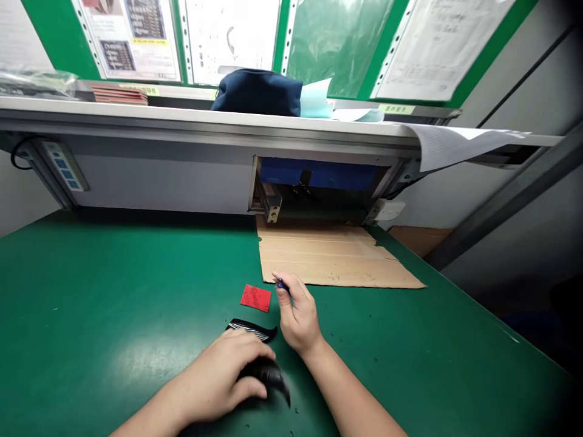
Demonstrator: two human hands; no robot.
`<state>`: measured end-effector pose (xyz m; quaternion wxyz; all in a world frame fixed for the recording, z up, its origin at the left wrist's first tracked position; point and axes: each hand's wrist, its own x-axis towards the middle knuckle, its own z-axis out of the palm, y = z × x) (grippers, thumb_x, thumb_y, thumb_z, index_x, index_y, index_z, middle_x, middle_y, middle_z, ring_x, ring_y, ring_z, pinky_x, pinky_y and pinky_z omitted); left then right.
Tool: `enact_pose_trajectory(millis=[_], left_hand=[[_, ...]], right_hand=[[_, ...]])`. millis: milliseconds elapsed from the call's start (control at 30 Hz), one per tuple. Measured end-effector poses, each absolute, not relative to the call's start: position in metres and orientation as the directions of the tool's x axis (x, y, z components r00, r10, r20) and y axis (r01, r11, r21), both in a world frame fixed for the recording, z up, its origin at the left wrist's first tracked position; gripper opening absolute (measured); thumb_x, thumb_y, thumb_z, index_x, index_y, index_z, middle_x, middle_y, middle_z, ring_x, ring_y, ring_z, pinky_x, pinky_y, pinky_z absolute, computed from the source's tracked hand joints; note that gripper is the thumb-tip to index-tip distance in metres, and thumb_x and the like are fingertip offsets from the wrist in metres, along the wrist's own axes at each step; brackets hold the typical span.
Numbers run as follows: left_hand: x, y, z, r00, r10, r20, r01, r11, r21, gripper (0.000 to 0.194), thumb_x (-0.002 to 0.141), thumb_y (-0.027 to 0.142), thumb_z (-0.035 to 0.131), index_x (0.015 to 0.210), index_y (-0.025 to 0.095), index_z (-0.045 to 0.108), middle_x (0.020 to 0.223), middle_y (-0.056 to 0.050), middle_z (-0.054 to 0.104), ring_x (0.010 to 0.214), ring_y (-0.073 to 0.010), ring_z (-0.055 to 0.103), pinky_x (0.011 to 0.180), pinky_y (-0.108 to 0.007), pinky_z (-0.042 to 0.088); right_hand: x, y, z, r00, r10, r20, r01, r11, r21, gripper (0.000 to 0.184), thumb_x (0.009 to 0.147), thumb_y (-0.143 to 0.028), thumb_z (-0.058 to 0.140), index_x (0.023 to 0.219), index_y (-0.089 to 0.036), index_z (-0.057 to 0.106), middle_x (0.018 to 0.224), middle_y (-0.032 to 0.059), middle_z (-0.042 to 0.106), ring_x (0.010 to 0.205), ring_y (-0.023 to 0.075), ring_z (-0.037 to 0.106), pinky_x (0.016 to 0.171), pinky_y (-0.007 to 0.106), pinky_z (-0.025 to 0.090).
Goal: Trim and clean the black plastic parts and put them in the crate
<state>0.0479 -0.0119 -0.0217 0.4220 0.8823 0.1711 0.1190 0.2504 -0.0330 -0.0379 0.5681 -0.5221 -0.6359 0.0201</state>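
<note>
My left hand (230, 373) curls over a dark, glossy, curved piece (272, 375), thumb on one side and fingers on the other; its pointed end sticks out to the right and is blurred. Just beyond those fingers a similar black curved piece with silvery stripes (252, 328) lies on the table. Closed in a pinch, my right hand (298, 315) grips a slim tool with a blue part (280, 283); only its tip end shows, so its kind is unclear. A red card with handwriting (255, 298) lies to the left of that hand.
A flat cardboard sheet (332, 258) covers part of the green table (113, 285) beyond my right hand. An open compartment (319, 203) is under the shelf (182, 118), which bears a dark blue cloth item (259, 92) and papers. Small dark scraps dot the table.
</note>
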Motion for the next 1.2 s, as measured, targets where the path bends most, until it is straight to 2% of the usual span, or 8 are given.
enact_pose_trajectory(millis=[133,200,300,467,567,733,867,1200], left_hand=[[0.052,-0.007,-0.026,0.661,0.750,0.015,-0.054,0.028,0.998,0.032,0.095,0.041,0.043,0.120,0.026,0.058,0.116,-0.006,0.063,0.105,-0.0203,0.056,0.097,-0.035,0.039],[0.055,-0.004,-0.028,0.528,0.828,-0.191,-0.260,0.372,0.891,0.037,0.095,0.044,0.040,0.118,0.022,0.058,0.105,-0.009,0.065,0.090,-0.0184,0.059,0.086,-0.034,0.046],[0.059,0.001,-0.031,0.426,0.816,-0.390,-0.459,0.566,0.685,0.036,0.092,0.041,0.050,0.122,0.021,0.055,0.098,-0.008,0.063,0.071,-0.0128,0.057,0.068,-0.028,0.047],[0.058,0.006,-0.031,0.446,0.821,-0.356,-0.606,0.570,0.554,0.039,0.090,0.046,0.054,0.121,0.022,0.057,0.092,-0.002,0.055,0.059,-0.0050,0.044,0.057,-0.021,0.043],[0.056,0.006,-0.030,0.473,0.817,-0.328,-0.614,0.573,0.542,0.029,0.089,0.032,0.059,0.116,0.019,0.059,0.086,0.001,0.049,0.054,-0.0024,0.036,0.053,-0.019,0.039],[0.056,0.000,-0.031,0.491,0.851,-0.186,-0.640,0.497,0.586,0.020,0.093,0.033,0.051,0.107,0.020,0.057,0.091,-0.002,0.053,0.083,-0.0122,0.054,0.077,-0.027,0.049],[0.055,-0.006,-0.034,0.504,0.863,-0.013,-0.648,0.389,0.655,0.030,0.087,0.039,0.061,0.113,0.028,0.052,0.111,-0.002,0.056,0.106,-0.0150,0.054,0.099,-0.030,0.042],[0.050,-0.006,-0.039,0.473,0.868,0.149,-0.529,0.144,0.837,0.061,0.063,0.030,0.085,0.112,0.028,0.048,0.110,-0.004,0.062,0.106,-0.0230,0.061,0.093,-0.037,0.050]], right_hand=[[0.254,-0.041,-0.046,0.224,0.709,0.668,0.598,0.441,-0.669,0.020,0.102,-0.026,0.040,0.117,-0.022,0.054,0.105,0.0069,0.056,0.094,0.0219,0.055,0.083,0.036,0.046],[0.253,-0.044,-0.045,0.229,0.729,0.645,0.576,0.433,-0.693,0.020,0.103,-0.025,0.039,0.115,-0.021,0.054,0.106,0.0072,0.055,0.096,0.0220,0.054,0.083,0.035,0.045],[0.247,-0.045,-0.040,0.165,0.778,0.606,0.538,0.444,-0.717,0.019,0.103,-0.025,0.037,0.111,-0.021,0.054,0.103,0.0064,0.054,0.094,0.0212,0.053,0.081,0.033,0.044],[0.229,-0.049,-0.041,0.013,0.835,0.550,0.505,0.469,-0.724,0.018,0.103,-0.025,0.035,0.109,-0.022,0.052,0.098,0.0050,0.054,0.089,0.0210,0.051,0.079,0.034,0.041],[0.218,-0.054,-0.044,-0.034,0.859,0.511,0.548,0.444,-0.709,0.023,0.104,-0.028,0.030,0.116,-0.023,0.049,0.100,0.0056,0.054,0.089,0.0223,0.049,0.078,0.036,0.039],[0.210,-0.059,-0.042,-0.077,0.881,0.468,0.653,0.399,-0.644,0.043,0.103,-0.055,0.027,0.126,-0.023,0.046,0.099,0.0062,0.054,0.084,0.0242,0.047,0.075,0.037,0.036],[0.213,-0.057,-0.039,-0.074,0.873,0.482,0.698,0.390,-0.600,0.061,0.095,-0.072,0.028,0.114,-0.021,0.054,0.095,0.0061,0.054,0.080,0.0240,0.047,0.071,0.036,0.034],[0.220,-0.055,-0.032,-0.098,0.869,0.486,0.825,0.344,-0.449,0.070,0.096,-0.072,0.016,0.104,-0.017,0.060,0.086,0.0071,0.054,0.074,0.0233,0.043,0.065,0.033,0.027]])
